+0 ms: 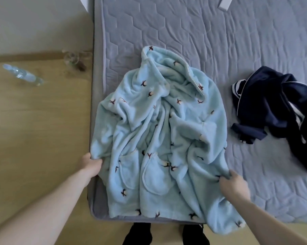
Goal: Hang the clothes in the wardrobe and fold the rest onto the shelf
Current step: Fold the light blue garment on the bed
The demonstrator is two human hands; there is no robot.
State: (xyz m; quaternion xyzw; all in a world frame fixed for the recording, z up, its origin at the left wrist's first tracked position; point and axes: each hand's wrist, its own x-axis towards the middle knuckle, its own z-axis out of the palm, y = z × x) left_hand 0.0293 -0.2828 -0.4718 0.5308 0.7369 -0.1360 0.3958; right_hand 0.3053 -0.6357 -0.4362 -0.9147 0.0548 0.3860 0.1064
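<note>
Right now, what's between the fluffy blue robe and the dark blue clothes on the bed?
Only bare quilted mattress shows between the light blue fleece robe and the navy garment in the head view.

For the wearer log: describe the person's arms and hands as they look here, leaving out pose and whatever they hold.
Both forearms are bare, with no sleeve in view. The left hand and right hand wear no gloves, and no ring, watch or bracelet shows. No markings are visible on either arm. Fingertip detail is too blurred to tell.

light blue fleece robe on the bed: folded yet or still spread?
Spread, not folded: the light blue patterned fleece robe lies open and rumpled on the grey quilted mattress, left hand and right hand gripping its side edges.
</note>
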